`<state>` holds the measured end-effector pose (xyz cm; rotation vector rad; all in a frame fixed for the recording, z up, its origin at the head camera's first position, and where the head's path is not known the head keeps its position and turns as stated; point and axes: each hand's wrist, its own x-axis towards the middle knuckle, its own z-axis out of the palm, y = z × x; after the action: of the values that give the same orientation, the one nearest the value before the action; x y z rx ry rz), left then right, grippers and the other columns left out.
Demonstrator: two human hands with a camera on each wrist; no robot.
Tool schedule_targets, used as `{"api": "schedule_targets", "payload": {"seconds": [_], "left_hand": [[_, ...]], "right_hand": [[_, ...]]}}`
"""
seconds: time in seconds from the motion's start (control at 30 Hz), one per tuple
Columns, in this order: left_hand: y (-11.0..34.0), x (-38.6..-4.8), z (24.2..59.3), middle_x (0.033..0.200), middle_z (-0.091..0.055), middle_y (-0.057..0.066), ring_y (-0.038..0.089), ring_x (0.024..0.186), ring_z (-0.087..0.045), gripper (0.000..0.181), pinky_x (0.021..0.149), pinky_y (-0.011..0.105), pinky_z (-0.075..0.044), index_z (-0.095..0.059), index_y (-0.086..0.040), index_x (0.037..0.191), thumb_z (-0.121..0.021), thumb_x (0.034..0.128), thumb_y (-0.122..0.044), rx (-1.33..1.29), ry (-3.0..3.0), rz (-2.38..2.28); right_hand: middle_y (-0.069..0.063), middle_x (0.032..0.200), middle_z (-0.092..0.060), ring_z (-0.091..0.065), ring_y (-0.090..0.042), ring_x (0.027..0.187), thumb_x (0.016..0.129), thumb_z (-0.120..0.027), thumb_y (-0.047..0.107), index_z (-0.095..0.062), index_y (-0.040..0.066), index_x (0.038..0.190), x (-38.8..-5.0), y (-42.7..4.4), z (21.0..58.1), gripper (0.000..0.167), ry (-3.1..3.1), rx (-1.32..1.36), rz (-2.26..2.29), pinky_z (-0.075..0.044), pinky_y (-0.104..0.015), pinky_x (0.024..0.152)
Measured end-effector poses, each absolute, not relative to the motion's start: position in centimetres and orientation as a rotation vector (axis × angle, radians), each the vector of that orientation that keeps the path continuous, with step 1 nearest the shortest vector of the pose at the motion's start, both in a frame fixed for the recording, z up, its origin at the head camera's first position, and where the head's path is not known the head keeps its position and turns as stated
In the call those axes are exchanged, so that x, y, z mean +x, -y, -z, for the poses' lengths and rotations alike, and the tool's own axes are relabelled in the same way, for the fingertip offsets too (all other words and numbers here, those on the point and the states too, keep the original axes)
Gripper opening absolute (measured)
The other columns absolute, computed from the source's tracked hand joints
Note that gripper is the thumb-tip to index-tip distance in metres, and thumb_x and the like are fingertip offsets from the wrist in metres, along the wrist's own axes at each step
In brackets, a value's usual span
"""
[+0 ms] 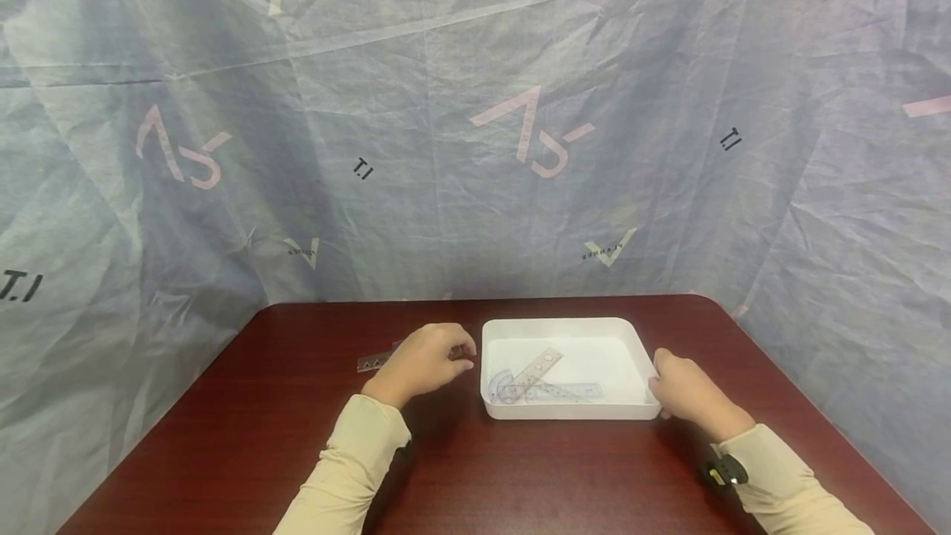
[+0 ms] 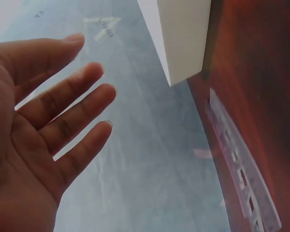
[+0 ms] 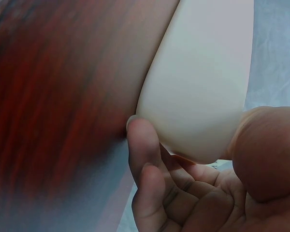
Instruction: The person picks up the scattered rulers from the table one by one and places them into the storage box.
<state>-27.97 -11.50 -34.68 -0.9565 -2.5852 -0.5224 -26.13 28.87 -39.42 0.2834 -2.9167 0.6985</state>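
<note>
A white tray [image 1: 572,412] stands on the table. My right hand [image 1: 691,390] grips its right end, with the thumb at the rim and fingertips [image 3: 144,137] against the outer wall. Inside the tray lie a clear stencil ruler [image 1: 546,363], a clear protractor [image 1: 499,385] and another clear, straight-edged piece [image 1: 590,390], overlapping one another. My left hand [image 1: 423,362] hovers just left of the tray, holding nothing; its fingers [image 2: 82,108] are loosely bent and apart. On the table behind it lies a clear stencil ruler [image 2: 239,169], partly hidden by that hand in the head view.
The dark red wooden table [image 1: 461,477] has rounded far corners. Grey printed cloth [image 1: 416,213] hangs behind it and along both sides. A dark device [image 1: 726,471] is strapped at the right wrist.
</note>
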Motion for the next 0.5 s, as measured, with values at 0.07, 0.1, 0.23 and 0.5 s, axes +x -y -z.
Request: {"api": "schedule_targets", "payload": {"seconds": [0.07,0.1,0.23,0.5], "left_hand": [[11.9,-28.1,34.5,0.091,-0.067,-0.011,0.008,0.083,-0.064,0.011,0.077,0.028,-0.053,-0.073,-0.018,0.094,-0.079,0.0841,-0.015,-0.935,2.582,0.541],[12.2,-28.1,34.3,0.092,-0.067,-0.010,0.008,0.084,-0.064,0.012,0.077,0.029,-0.053,-0.074,-0.017,0.094,-0.079,0.0839,-0.015,-0.922,2.583,0.551],[13.0,-28.3,34.0,0.094,-0.067,-0.009,0.010,0.085,-0.063,0.014,0.079,0.032,-0.052,-0.074,-0.015,0.096,-0.080,0.0838,-0.015,-0.858,2.604,0.565],[14.4,-28.7,34.1,0.098,-0.068,-0.007,0.017,0.088,-0.063,0.019,0.081,0.036,-0.051,-0.074,-0.014,0.099,-0.081,0.0812,-0.014,-0.796,2.620,0.574]], "right_hand": [[-0.007,0.065,-0.053,-0.056,-0.015,0.047,0.087,-0.051,0.002,-0.047,-0.001,0.088,-26.2,-28.9,39.4,0.006,2.915,0.286,-0.696,-0.045,-0.033,0.052],[-0.007,0.065,-0.053,-0.056,-0.015,0.047,0.087,-0.051,0.002,-0.047,-0.001,0.089,-26.2,-28.9,39.4,0.006,2.914,0.289,-0.695,-0.045,-0.033,0.052],[-0.007,0.065,-0.052,-0.056,-0.015,0.047,0.088,-0.052,0.002,-0.047,-0.001,0.089,-26.2,-28.9,39.4,0.006,2.914,0.291,-0.692,-0.045,-0.033,0.053],[-0.006,0.064,-0.052,-0.056,-0.015,0.047,0.088,-0.052,0.002,-0.047,-0.001,0.089,-26.1,-28.9,39.4,0.006,2.909,0.288,-0.701,-0.045,-0.033,0.053]]}}
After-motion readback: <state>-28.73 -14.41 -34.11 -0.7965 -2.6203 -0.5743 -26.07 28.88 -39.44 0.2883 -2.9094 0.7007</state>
